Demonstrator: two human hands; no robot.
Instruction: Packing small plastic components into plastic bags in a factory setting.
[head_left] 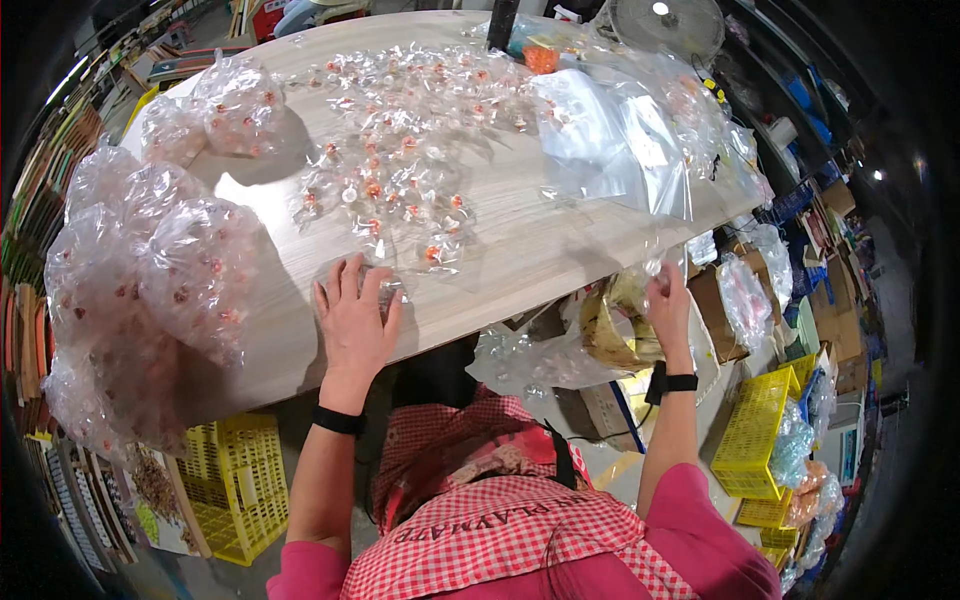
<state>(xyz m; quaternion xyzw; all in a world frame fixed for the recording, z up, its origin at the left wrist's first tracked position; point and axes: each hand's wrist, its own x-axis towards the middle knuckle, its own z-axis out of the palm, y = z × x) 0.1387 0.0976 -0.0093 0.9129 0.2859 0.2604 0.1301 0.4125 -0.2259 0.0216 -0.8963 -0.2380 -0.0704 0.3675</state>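
Overhead, then, line by line:
Surface: a pale wood-grain tabletop (520,255) strewn with small clear plastic packets holding red-and-white pieces (390,180).
Left edge: big clear plastic bags stuffed with the same packets (150,290).
Far right: flat clear plastic bags (610,140).
Room: yellow slatted plastic crates (755,425) and cardboard boxes on the floor.
Left hand (352,320): flat on the table, fingers spread, covering one packet near the front edge.
Right hand (668,300): off the table's right edge, fingers pinched on a crinkled clear plastic bag (560,355) hanging below.
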